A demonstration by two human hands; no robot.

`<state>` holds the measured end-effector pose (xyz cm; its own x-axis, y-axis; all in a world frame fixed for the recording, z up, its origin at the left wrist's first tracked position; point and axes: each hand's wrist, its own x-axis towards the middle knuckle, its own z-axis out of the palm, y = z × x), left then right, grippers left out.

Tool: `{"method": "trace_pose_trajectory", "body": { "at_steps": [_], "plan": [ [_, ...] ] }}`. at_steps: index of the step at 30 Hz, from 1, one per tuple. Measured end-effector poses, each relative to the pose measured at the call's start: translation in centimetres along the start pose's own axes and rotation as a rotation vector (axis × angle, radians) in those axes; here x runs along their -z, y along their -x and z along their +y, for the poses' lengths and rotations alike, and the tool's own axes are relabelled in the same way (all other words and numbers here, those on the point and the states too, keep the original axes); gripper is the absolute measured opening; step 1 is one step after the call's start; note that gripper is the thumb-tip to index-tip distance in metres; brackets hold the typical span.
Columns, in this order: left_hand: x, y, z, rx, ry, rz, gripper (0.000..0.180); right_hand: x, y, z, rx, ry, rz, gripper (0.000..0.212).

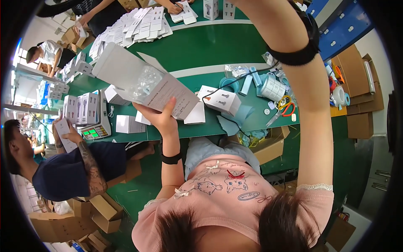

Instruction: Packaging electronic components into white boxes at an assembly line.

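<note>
My left hand (159,119) grips an open white carton (174,94) from below, its thumb on the printed side. The carton tilts up to the left with its flaps raised, and clear bubble wrap (147,82) shows in its mouth. My right arm (312,113) reaches up past the top edge, a black strap (296,52) around it; the hand itself lies outside the picture. Below the held carton, a small white box (195,114) lies on the green table (205,42). To its right is a white box with product pictures (218,100).
Scissors (283,110), a label roll (273,88) and light-blue tape (228,84) crowd the right side. A black cable (231,77) crosses the table. Flat cartons (138,25) pile at the far side. At left, a seated person (69,172) holds a white box beside a scale (94,132).
</note>
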<state>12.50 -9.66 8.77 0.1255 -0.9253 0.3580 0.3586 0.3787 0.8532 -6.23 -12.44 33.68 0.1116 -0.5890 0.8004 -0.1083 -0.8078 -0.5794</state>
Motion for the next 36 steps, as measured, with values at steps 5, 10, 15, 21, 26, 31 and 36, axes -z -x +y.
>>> {"method": "trace_pose_trajectory", "body": {
  "at_steps": [5,10,15,21,26,31,36],
  "plan": [
    [-0.2,0.1,-0.2,0.026,0.07,0.003,0.09,0.5,-2.6,1.2,-0.336,-0.166,0.072,0.021],
    [-0.5,0.3,-0.4,0.044,0.097,0.009,0.089,0.7,-2.9,1.1,-0.469,-0.092,0.129,0.019],
    [-2.7,1.0,-0.2,0.101,0.175,-0.068,0.089,-8.8,3.5,-10.5,-0.614,0.216,0.087,0.02],
    [-2.2,2.5,-0.9,0.135,0.125,-0.118,0.093,4.4,9.2,-12.6,-0.797,0.461,-0.047,0.027],
    [-4.2,7.0,-2.9,0.242,0.063,-0.591,0.105,11.0,17.8,-16.2,-0.989,0.725,-0.163,0.048],
    [-9.4,13.3,-7.7,0.329,0.176,-0.837,0.108,8.6,34.6,-5.3,-0.824,0.435,-0.041,0.094],
    [-12.6,14.5,-14.0,0.336,-0.021,-0.98,0.105,6.5,42.7,1.6,-0.852,-0.022,0.597,0.087]
  ]
}}
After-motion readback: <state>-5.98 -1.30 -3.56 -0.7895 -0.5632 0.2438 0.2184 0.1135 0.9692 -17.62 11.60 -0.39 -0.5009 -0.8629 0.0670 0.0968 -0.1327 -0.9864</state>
